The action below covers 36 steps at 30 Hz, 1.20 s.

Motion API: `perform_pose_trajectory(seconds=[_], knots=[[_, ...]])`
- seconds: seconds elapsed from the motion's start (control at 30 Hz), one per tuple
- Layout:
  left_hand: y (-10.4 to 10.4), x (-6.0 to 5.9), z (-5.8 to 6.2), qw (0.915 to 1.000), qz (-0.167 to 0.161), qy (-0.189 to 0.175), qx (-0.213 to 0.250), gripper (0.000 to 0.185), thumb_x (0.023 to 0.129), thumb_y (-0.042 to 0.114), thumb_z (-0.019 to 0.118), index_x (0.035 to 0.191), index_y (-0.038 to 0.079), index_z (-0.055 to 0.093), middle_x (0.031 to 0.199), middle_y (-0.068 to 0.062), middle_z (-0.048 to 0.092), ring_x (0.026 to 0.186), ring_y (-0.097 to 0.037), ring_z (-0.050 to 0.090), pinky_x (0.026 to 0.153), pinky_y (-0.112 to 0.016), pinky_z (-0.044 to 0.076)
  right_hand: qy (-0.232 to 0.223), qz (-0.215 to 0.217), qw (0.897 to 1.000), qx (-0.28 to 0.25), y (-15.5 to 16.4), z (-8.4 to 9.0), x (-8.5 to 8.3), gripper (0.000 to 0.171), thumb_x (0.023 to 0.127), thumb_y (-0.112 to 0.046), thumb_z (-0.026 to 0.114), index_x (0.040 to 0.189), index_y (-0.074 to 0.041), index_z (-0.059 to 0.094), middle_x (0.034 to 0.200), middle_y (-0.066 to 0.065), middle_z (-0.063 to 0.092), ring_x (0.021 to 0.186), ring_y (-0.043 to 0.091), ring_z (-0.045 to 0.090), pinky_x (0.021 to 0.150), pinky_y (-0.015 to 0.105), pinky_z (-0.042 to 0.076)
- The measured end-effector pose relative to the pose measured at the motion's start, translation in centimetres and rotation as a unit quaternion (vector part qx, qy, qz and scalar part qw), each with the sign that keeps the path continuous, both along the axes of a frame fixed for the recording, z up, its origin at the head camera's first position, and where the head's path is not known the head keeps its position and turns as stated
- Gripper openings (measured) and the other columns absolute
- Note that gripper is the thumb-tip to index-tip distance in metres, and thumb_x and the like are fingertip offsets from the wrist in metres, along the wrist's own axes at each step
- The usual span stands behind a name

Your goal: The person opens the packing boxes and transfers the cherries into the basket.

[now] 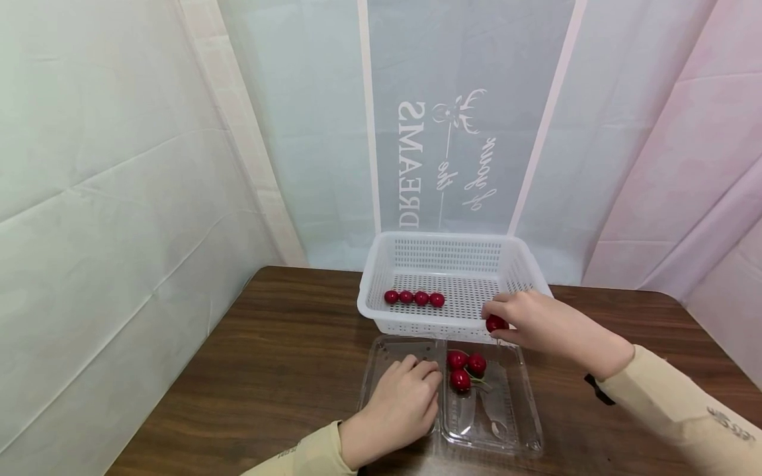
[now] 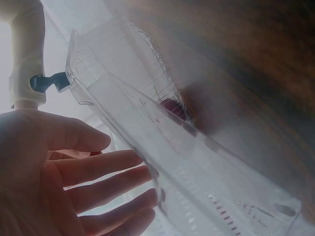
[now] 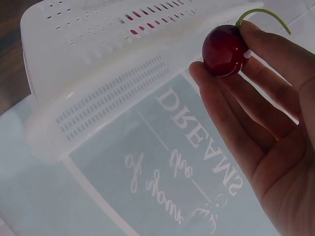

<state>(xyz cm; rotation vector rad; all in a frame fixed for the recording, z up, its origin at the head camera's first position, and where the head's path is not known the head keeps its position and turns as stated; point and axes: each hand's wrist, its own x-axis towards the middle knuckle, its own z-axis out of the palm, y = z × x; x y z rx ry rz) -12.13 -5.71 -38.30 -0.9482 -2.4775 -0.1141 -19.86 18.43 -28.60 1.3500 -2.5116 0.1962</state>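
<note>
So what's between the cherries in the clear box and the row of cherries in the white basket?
In the head view, only the white basket's near wall and the clear box's rim lie between them.

White basket (image 1: 381, 311) wall blocks beyond clear clamshell (image 1: 524, 423).

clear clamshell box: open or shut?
Open. The clamshell box lies spread flat on the table, three cherries in one half, the left hand resting on the other.

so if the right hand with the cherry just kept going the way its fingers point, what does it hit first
Most likely the white basket. The right hand, pinching a cherry, points left over the basket's near rim, so it would probably pass above the mesh floor toward the row of four cherries. Its height is hard to judge.
</note>
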Motion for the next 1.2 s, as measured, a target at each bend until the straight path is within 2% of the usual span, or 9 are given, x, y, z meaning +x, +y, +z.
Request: perform_pose_trajectory(seconds=[0.27,0.7,0.87,1.2], knots=[[0.0,0.0,0.0,1.0000,0.000,-0.004,-0.002,0.015,0.078,0.021,0.065,0.091,0.014,0.070,0.104,0.001,0.068,0.087,-0.015,0.057,0.064,-0.024,0.043,-0.003,-0.016,1.000,0.006,-0.1,0.1,-0.8,0.021,0.072,-0.012,0.079,0.077,-0.017,0.059,0.069,-0.011,0.053,0.055,-0.003,0.042,0.052,0.017,0.038],[0.0,-0.2,0.0,1.0000,0.004,-0.003,0.001,0.016,0.078,0.021,0.065,0.091,0.015,0.070,0.104,0.001,0.068,0.086,-0.015,0.056,0.062,-0.023,0.041,-0.015,0.013,1.000,0.000,-0.7,0.3,-2.7,0.019,0.072,-0.009,0.079,0.080,-0.013,0.062,0.072,-0.006,0.059,0.057,0.001,0.048,0.052,0.017,0.041],[0.0,-0.2,0.0,1.0000,0.004,0.001,0.003,0.015,0.078,0.021,0.065,0.090,0.015,0.070,0.104,0.001,0.068,0.086,-0.015,0.056,0.062,-0.023,0.041,-0.018,0.009,1.000,0.009,-1.0,0.5,-3.3,0.020,0.073,-0.010,0.078,0.078,-0.015,0.060,0.069,-0.008,0.055,0.057,-0.002,0.044,0.052,0.017,0.040],[0.0,-0.3,-0.2,1.0000,0.006,-0.005,-0.003,0.016,0.079,0.022,0.065,0.092,0.015,0.070,0.105,0.001,0.068,0.087,-0.015,0.057,0.063,-0.024,0.042,-0.025,-0.001,0.999,0.026,-2.0,1.1,-4.8,0.018,0.074,-0.011,0.078,0.077,-0.013,0.060,0.068,-0.007,0.056,0.057,0.001,0.043,0.053,0.018,0.040]])
